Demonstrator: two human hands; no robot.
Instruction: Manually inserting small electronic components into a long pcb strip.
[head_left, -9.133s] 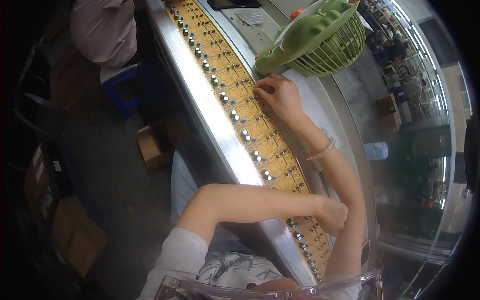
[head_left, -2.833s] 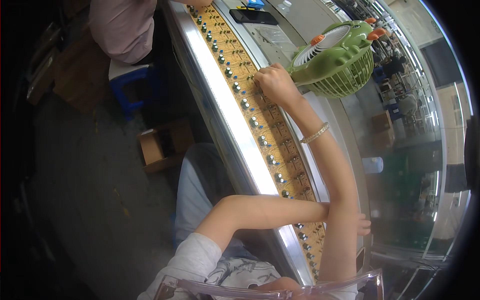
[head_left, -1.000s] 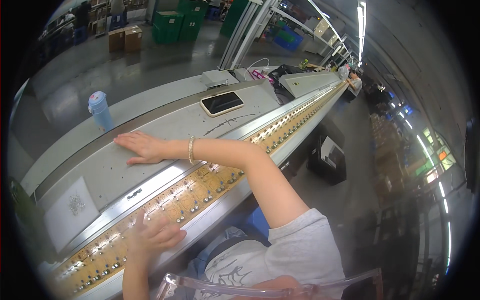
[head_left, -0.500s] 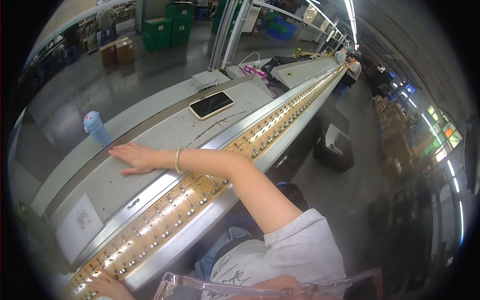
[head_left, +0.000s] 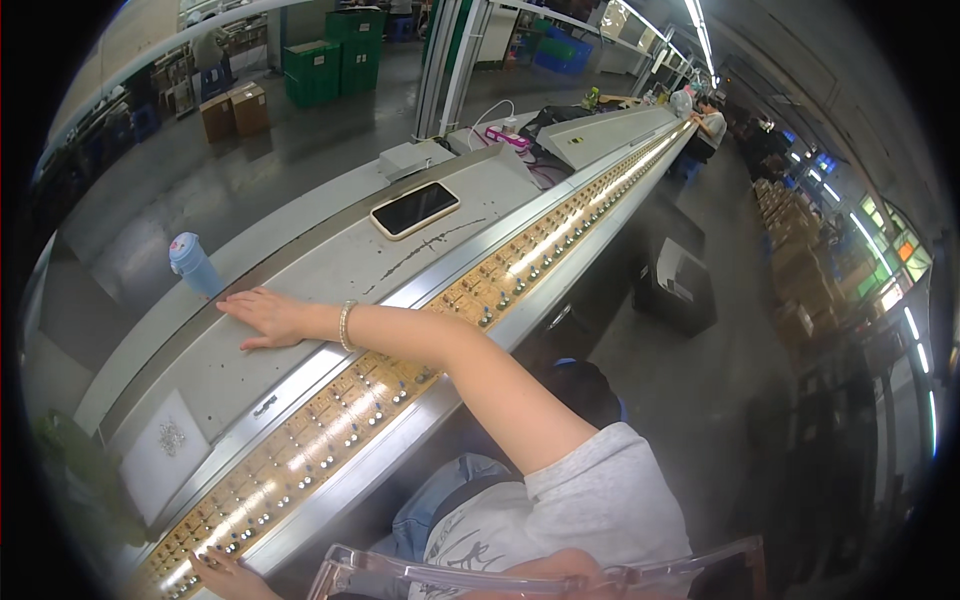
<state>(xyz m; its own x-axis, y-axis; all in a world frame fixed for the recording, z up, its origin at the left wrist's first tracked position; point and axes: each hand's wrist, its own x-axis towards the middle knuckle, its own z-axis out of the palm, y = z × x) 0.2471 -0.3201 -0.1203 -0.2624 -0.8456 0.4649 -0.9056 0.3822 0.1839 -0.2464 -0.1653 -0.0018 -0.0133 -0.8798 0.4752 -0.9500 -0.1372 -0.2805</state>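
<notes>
My right hand [head_left: 268,318] lies flat on the grey tabletop [head_left: 300,275], palm down and fingers stretched out, with a beaded bracelet on its wrist. Beside its fingertips stands a light-blue bottle [head_left: 193,264]. That forearm crosses over a long row of tan circuit boards [head_left: 310,440] in a metal track, hiding part of them. Small dark and silvery components stand upright along the boards. At the lower left, my left hand [head_left: 230,578] is partly cut off by the view; its fingers are apart over the boards. Whether a fingertip touches a component, I cannot tell.
A white sheet [head_left: 165,450] with small loose metal parts lies left of the track. Farther along the table are a phone [head_left: 415,210] and a grey box [head_left: 410,160]. A dark bin [head_left: 680,285] stands on the floor to the right. Another person [head_left: 710,122] is at the far end.
My left hand has shifted slightly to the right over the boards. My right hand stays flat in the same place. The view has tilted a little.
</notes>
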